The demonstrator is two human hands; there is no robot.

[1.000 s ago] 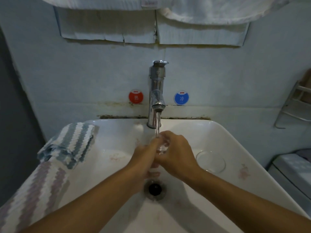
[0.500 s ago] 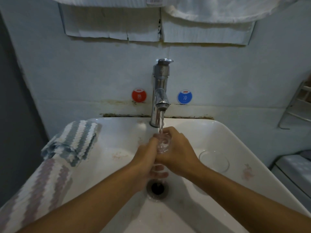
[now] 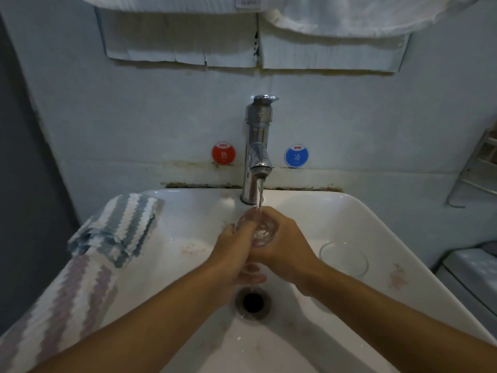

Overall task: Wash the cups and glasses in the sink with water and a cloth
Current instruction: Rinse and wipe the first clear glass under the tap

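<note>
You face a pale, stained wall (image 3: 134, 117) above a glossy white sink (image 3: 376, 238). A striped knitted cloth (image 3: 118, 230) drapes its left rim; a second clear glass (image 3: 344, 258) lies in the basin at right. Under the chrome tap (image 3: 256, 146), your right hand (image 3: 285, 246) wraps the ribbed glass (image 3: 259, 230), your left hand (image 3: 234, 254) has fingers curled into its mouth

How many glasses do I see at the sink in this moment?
2. One glass is held under the running water by the right hand, with left hand fingers inside it. The second glass lies on the basin's right side. Others may be hidden.
</note>
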